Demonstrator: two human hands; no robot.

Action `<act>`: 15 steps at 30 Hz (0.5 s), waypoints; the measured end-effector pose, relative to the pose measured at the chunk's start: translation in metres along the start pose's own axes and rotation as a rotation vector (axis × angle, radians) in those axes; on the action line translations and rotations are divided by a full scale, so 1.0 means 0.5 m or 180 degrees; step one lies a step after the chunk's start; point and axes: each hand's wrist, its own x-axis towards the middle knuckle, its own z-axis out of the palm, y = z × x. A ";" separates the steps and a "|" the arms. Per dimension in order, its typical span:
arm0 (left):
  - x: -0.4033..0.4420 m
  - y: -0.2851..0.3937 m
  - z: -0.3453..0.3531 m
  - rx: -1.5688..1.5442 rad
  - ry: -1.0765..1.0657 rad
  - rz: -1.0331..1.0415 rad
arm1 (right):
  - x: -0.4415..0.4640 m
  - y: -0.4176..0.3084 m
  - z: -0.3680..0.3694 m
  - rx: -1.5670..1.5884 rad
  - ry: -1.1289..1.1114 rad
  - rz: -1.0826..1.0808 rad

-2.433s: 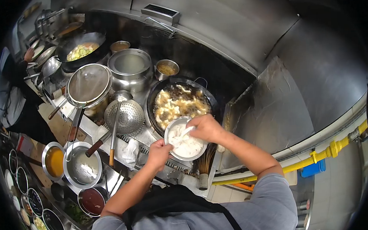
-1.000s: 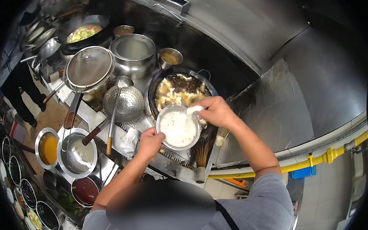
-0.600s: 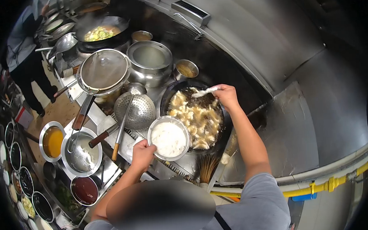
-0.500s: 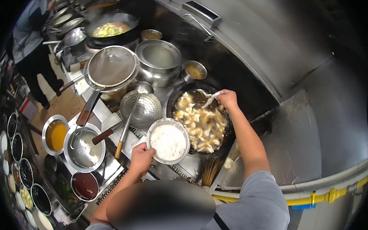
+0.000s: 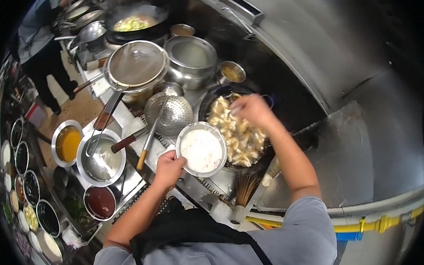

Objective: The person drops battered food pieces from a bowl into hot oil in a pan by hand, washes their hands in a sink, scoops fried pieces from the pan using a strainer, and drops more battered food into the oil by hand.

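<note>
My left hand (image 5: pixel 169 168) grips the near rim of a metal bowl (image 5: pixel 178 148) holding white, batter-coated pieces (image 5: pixel 201 151). The bowl is held beside the near left edge of a dark wok (image 5: pixel 206 100). In the wok, many pale golden battered pieces (image 5: pixel 244 143) float in bubbling oil. Above the wok's far side is my right hand (image 5: pixel 253 112). Its fingers are smeared by motion, so whether a piece is between them cannot be made out.
Left of the wok lie a perforated skimmer (image 5: pixel 171 117), a wooden-handled tool (image 5: pixel 148 142) and a mesh strainer (image 5: pixel 135 65) over a pot. A lidded-looking steel pot (image 5: pixel 190 76) stands behind. A bamboo brush (image 5: pixel 245 190) is near the front edge. Another person (image 5: pixel 35 40) stands far left.
The battered strip that dangled from my right hand over the wok is no longer visible there. That hand has shifted slightly over the wok. The whole view has moved a little; my left hand keeps the bowl.
</note>
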 end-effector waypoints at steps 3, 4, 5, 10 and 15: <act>0.015 0.010 0.046 -0.0192 -0.0257 0.0040 | -0.114 -0.060 0.101 -0.0962 -0.0064 -0.0864; 0.010 0.020 0.060 -0.0196 -0.0328 0.0049 | -0.132 -0.101 0.099 -0.1282 -0.0713 -0.0427; 0.002 0.034 0.071 -0.0093 -0.0374 0.0035 | -0.143 -0.087 0.108 -0.1241 -0.0754 -0.0397; 0.009 0.014 0.098 -0.0211 -0.0500 -0.0200 | -0.200 -0.062 0.034 -0.0200 -0.0127 0.0058; 0.025 0.007 0.130 -0.0104 -0.0692 -0.0174 | -0.237 -0.062 -0.030 0.0505 -0.0052 0.0481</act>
